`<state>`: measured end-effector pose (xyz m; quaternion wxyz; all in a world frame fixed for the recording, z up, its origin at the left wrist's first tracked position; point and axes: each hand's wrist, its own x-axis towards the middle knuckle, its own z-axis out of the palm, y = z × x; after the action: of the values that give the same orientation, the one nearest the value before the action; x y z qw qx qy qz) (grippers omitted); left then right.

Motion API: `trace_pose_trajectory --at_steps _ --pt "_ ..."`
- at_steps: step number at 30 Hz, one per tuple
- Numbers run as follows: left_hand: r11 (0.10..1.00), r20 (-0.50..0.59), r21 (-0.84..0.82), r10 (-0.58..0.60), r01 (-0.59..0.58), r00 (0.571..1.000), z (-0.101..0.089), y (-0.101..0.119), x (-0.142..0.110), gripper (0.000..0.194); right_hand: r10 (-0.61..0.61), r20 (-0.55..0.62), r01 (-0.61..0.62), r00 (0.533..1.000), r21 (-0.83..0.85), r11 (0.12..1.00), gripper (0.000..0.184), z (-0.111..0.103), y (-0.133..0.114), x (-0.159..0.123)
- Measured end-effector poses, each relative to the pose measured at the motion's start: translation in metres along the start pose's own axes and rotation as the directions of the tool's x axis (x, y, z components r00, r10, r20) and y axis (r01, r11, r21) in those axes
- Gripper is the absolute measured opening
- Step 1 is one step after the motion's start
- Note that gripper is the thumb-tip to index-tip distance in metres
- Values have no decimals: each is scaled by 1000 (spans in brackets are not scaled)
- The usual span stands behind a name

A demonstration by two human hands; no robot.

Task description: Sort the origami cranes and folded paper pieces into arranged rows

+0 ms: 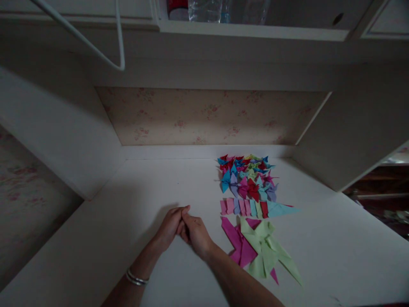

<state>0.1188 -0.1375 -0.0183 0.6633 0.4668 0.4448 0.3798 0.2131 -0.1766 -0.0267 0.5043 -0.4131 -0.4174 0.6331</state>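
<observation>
My left hand (168,229) and my right hand (198,235) are clasped together low over the white desk, fingers closed against each other. No object shows between them, though the inside of the clasp is hidden. Right of my hands lie large folded paper pieces, one magenta (234,241) and one pale green (264,247) overlapping it. Behind these runs a row of small folded paper pieces (242,207) in pink, purple, green and red, with a light blue pointed piece (279,209) at its right end. Farther back sits a cluster of colourful origami cranes (244,187).
The white desk (159,179) is walled by side panels at left (64,128) and right (345,119). Floral wallpaper (207,115) covers the back. Overhead, a shelf (255,32) holds clear plastic bottles (204,10). A white bent rod (89,40) hangs at upper left.
</observation>
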Motion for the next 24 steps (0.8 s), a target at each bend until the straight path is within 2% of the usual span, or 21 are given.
trace_pose_trajectory --at_steps 24 --pt "1000 10 -3 -15 15 1000 1 0 -2 46 -4 -12 3 1000 -9 1000 67 1 -6 -2"
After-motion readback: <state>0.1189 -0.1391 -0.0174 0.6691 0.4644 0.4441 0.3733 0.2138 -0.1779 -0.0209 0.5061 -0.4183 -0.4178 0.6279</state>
